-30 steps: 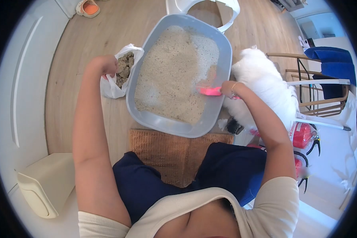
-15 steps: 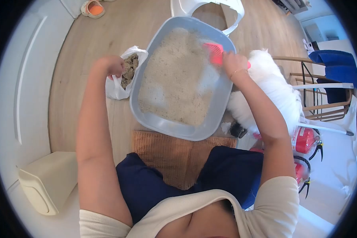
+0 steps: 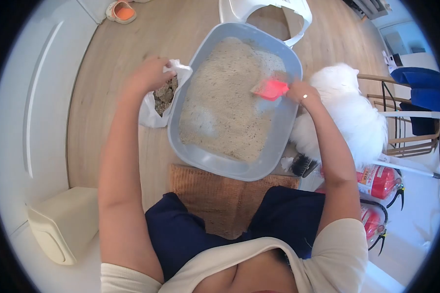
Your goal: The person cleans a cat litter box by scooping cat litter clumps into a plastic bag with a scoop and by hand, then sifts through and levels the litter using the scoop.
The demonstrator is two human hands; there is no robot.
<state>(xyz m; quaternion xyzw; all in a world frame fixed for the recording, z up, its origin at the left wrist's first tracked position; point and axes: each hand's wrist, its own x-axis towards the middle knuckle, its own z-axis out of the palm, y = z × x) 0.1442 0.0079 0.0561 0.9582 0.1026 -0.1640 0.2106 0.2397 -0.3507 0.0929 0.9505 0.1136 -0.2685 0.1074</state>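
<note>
A grey litter box (image 3: 215, 165) stands on the floor, with sandy cat litter (image 3: 220, 93) spread over its bottom. My right hand (image 3: 303, 93) is closed around the handle of a pink litter scoop (image 3: 274, 90). Some litter lies on the scoop's blade, which is over the right part of the box. At the box's left side, a white plastic bag (image 3: 152, 116) holds clumped litter (image 3: 164, 96). My left hand (image 3: 156, 73) grips the upper rim of this bag, fingers bent onto the plastic.
A white fluffy cat (image 3: 349, 112) sits close to the box's right side, near a black brush (image 3: 303, 166). Red fire extinguishers (image 3: 376, 180) stand at right. Behind the box lies a white frame-like cover (image 3: 298, 24). A brown mat (image 3: 215, 200) is in front; a cream bin (image 3: 63, 222) stands left.
The scoop has moved down, its blade now holding litter. My left hand has shifted from the bag's left side to its top rim. The view has moved slightly.
</note>
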